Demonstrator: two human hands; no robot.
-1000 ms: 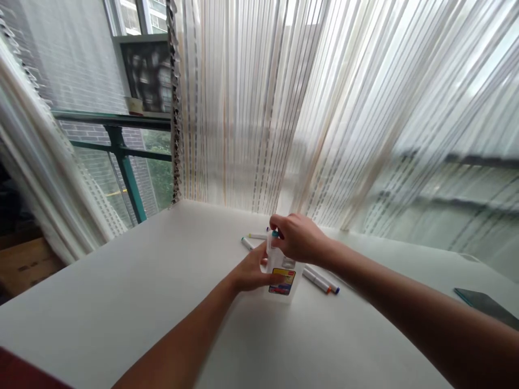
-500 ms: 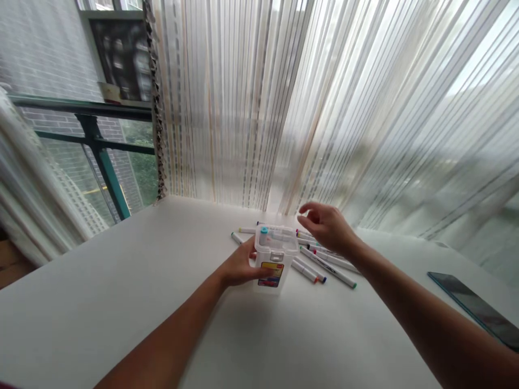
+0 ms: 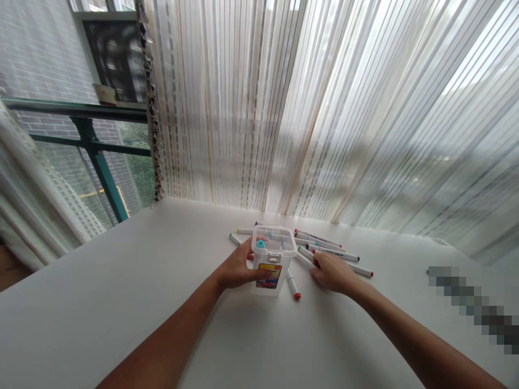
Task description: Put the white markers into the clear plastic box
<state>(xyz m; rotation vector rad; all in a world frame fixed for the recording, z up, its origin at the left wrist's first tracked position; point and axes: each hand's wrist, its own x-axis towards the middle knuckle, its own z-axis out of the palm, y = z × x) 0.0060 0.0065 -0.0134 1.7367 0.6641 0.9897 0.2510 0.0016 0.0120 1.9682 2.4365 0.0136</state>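
Plainly, the left hand (image 3: 235, 270) grips the box (image 3: 276, 270); the right hand (image 3: 332, 273) partly hides markers (image 3: 360, 269), its hold unclear.

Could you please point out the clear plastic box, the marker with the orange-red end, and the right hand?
Clear plastic box (image 3: 275, 277), head view: on its front label.
Marker with orange-red end (image 3: 292, 282), head view: on its white barrel.
Right hand (image 3: 333, 273), head view: on the back of the hand.

Clear box (image 3: 274, 258), label (image 3: 276, 274) yellow, red and blue; turquoise marker cap (image 3: 260, 244) inside. Loose markers (image 3: 360, 269) white, ends orange-red, green, yellow, pink, black. Table (image 3: 121, 270) white, curtain (image 3: 243, 108) grey/tan striped.
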